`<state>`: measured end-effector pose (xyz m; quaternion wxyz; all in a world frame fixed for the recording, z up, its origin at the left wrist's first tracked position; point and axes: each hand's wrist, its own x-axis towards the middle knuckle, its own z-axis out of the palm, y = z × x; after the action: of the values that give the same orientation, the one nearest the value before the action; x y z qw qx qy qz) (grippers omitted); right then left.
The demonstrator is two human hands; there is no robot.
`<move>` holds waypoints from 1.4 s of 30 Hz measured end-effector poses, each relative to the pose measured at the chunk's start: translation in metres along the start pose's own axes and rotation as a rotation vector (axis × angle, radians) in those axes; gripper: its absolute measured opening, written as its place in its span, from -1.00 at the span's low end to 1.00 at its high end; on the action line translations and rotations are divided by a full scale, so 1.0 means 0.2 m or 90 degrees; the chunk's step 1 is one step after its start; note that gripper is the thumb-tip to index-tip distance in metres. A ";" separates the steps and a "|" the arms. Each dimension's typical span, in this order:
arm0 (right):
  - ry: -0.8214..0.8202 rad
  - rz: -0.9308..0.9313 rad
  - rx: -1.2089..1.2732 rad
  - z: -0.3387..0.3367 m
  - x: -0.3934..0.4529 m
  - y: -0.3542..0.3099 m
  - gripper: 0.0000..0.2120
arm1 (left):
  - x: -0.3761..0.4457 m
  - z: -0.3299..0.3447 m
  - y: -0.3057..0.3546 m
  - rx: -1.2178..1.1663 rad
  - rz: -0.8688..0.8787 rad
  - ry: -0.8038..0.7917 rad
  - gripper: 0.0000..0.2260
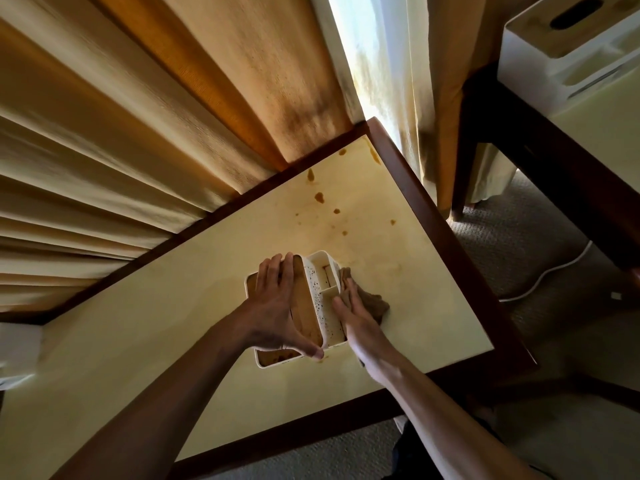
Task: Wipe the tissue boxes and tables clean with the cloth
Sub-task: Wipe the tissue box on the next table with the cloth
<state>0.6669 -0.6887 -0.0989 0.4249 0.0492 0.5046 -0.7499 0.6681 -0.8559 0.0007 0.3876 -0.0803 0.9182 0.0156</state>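
Left hand [277, 303] lies spread across the wooden lid of the tissue box [320, 299], fingers over the far edge and thumb hooked round the near corner, so the box is clasped between them. Right hand [353, 306] lies flat, fingers straight, pressing the brown cloth [372, 301] against the box's right side, where the cloth also touches the tabletop. The box is white with a wooden top and open side compartments (dark specks show on the white part between lid and compartments); it stands on the near table [173, 327], toward its right half. The table has a pale yellow top within a dark wooden frame. Beyond the box, brown stains [319, 197] dot the surface toward the far corner. Pleated yellow curtains [121, 116] hang just behind the table's far edge. To the upper right, well apart, a second table [599, 126] carries a second tissue box [568, 39]. A white cable [550, 268] runs over the carpet between the tables.
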 end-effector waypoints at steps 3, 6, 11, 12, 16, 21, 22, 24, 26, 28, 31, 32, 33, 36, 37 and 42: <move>-0.018 -0.008 -0.007 -0.01 0.07 -0.05 -0.30 | 0.00 0.00 0.00 0.004 -0.010 -0.007 0.49; -0.020 -0.024 -0.019 0.00 0.14 -0.11 -0.37 | 0.00 -0.01 0.01 -0.003 -0.010 -0.014 0.48; -0.005 -0.098 -0.077 0.02 0.20 -0.18 -0.42 | 0.00 -0.02 0.01 -0.010 -0.008 -0.021 0.50; -0.004 -0.109 -0.077 0.02 0.19 -0.18 -0.47 | 0.00 -0.02 0.01 -0.012 -0.008 -0.021 0.50; -0.021 -0.145 -0.126 0.02 0.11 -0.18 -0.51 | -0.01 -0.02 0.02 -0.008 -0.012 -0.027 0.48; -0.050 -0.189 -0.162 0.01 0.02 -0.10 -0.43 | -0.01 -0.02 0.02 -0.006 -0.006 -0.029 0.47; -0.057 -0.184 -0.147 0.01 0.00 -0.08 -0.42 | -0.01 -0.02 0.01 -0.005 -0.004 -0.028 0.47; -0.064 -0.185 -0.122 0.02 -0.04 -0.05 -0.40 | -0.01 -0.02 0.01 -0.005 -0.003 -0.030 0.47; -0.071 -0.182 -0.089 0.01 -0.08 -0.02 -0.38 | -0.01 -0.03 0.01 -0.002 -0.008 -0.034 0.48; -0.076 -0.156 -0.052 0.01 -0.11 0.02 -0.37 | -0.01 -0.03 0.02 0.000 -0.010 -0.038 0.48; -0.058 -0.095 -0.005 -0.01 -0.13 0.06 -0.41 | -0.02 -0.03 0.02 0.000 -0.008 -0.042 0.47; -0.054 -0.086 0.002 -0.01 -0.13 0.07 -0.43 | -0.02 -0.04 0.02 0.000 -0.005 -0.044 0.47; -0.051 -0.083 0.008 -0.01 -0.13 0.07 -0.43 | -0.02 -0.04 0.02 -0.001 -0.002 -0.045 0.48; -0.028 -0.080 0.025 -0.01 -0.12 0.06 -0.39 | -0.02 -0.04 0.02 -0.002 0.002 -0.047 0.49; -0.013 -0.091 0.026 -0.01 -0.13 0.07 -0.40 | -0.01 -0.04 0.02 -0.008 0.002 -0.047 0.49; 0.053 -0.157 0.024 0.03 -0.20 -0.08 -0.65 | -0.04 -0.08 -0.04 0.007 0.033 -0.081 0.46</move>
<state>0.6834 -0.6686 -0.0642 0.3072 0.0255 0.5098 -0.8032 0.6634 -0.8651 0.0176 0.4451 -0.0535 0.8935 0.0253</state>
